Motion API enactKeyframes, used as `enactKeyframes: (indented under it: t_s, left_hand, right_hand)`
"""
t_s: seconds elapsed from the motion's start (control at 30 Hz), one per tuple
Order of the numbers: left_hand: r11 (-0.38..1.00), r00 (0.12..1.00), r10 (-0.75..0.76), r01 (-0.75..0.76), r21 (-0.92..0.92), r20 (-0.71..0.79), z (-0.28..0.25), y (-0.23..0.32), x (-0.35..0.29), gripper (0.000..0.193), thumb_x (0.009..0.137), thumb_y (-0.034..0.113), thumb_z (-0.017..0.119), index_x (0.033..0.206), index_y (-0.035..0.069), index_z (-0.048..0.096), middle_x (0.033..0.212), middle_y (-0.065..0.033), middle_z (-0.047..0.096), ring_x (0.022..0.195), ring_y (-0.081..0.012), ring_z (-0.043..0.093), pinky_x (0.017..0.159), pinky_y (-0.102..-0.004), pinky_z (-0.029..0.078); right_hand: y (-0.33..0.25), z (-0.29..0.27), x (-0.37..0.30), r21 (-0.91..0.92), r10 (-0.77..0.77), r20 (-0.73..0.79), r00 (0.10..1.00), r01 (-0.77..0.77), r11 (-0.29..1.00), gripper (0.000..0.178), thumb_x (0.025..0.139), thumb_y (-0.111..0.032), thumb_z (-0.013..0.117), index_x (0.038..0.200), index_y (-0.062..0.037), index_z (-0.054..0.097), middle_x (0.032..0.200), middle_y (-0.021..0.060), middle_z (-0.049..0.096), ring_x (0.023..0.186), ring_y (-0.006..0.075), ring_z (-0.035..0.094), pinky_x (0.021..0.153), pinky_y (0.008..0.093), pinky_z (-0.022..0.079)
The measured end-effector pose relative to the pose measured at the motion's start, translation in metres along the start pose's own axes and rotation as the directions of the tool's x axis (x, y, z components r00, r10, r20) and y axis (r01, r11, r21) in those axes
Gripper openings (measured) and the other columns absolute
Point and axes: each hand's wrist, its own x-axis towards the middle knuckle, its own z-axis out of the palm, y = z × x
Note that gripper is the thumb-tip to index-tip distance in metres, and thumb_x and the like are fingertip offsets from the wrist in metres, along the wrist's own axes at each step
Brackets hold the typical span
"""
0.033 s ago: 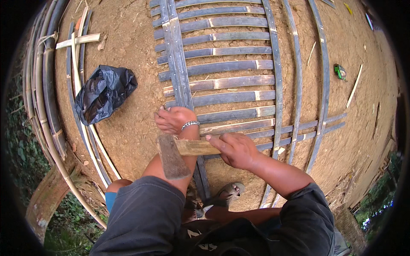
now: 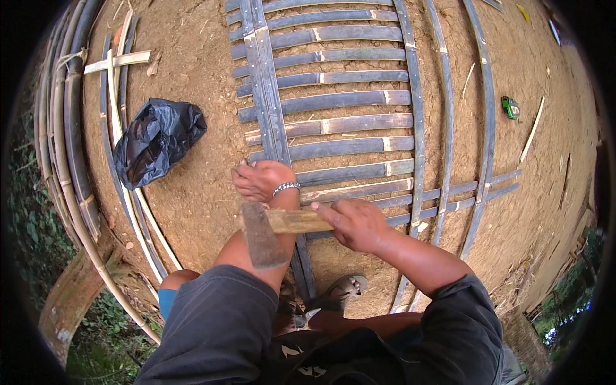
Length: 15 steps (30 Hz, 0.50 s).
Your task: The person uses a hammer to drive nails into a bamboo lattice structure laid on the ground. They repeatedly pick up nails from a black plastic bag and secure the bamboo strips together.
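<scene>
- The right hand (image 2: 357,224) was clamped round the wooden handle of a hatchet (image 2: 264,232), whose handle ran roughly level across the view while the dull blade hung toward the person's knee.
- The left hand (image 2: 262,180) lay just beyond the hatchet head, fingers curled shut on the near end of the paired upright bamboo slats (image 2: 264,83) (what the fingertips pinched, if anything, could not be made out).
- So the blade sat on the person's side of the left hand, close to the wrist with its metal bracelet (image 2: 286,188); the right hand was the nearer to the tool.
- Beyond the left hand, the cross slats (image 2: 340,125) of the bamboo lattice lay flat on bare earth.
- Left of the lattice lay a crumpled black plastic bag (image 2: 157,140); well to its right, a small green object (image 2: 511,107).
</scene>
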Motion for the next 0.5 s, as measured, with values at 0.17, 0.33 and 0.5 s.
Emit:
enactKeyframes:
  t_s: [0.17, 0.33, 0.5]
  left_hand:
    - [1.000, 1.000, -0.007, 0.007, 0.013, 0.016, -0.007, 0.007, -0.004, 0.029, 0.086, 0.007, 0.055, 0.113, 0.008, 0.063, 0.130, -0.0145, 0.059, 0.122, -0.0331, 0.055, 0.104, -0.0507, 0.043]
    - [1.000, 0.999, 0.016, -0.016, 0.004, -0.050, -0.001, 0.001, -0.003, 0.028, 0.086, 0.008, 0.057, 0.114, 0.010, 0.063, 0.132, -0.0118, 0.058, 0.126, -0.0313, 0.056, 0.104, -0.0488, 0.044]
    - [0.996, 0.996, -0.090, 0.089, 0.019, 0.026, -0.007, 0.009, -0.003, 0.027, 0.088, 0.008, 0.056, 0.113, 0.011, 0.064, 0.133, -0.0107, 0.059, 0.127, -0.0316, 0.054, 0.105, -0.0479, 0.042]
  right_hand:
    - [0.031, 0.002, -0.008, -0.115, 0.156, 0.092, 0.983, -0.145, 0.983, 0.070, 0.088, -0.013, 0.068, 0.153, -0.0276, 0.046, 0.085, 0.0096, 0.059, 0.072, 0.0326, 0.066, 0.061, 0.0471, 0.055]
    - [0.031, -0.002, -0.003, -0.099, 0.105, 0.152, 0.983, -0.091, 0.991, 0.068, 0.090, -0.012, 0.065, 0.154, -0.0256, 0.045, 0.090, 0.0118, 0.061, 0.078, 0.0342, 0.068, 0.063, 0.0479, 0.056]
    - [0.046, -0.001, 0.003, -0.233, 0.311, 0.207, 0.928, -0.262, 0.937, 0.071, 0.087, -0.012, 0.067, 0.153, -0.0247, 0.045, 0.092, 0.0123, 0.062, 0.079, 0.0357, 0.068, 0.065, 0.0478, 0.057]
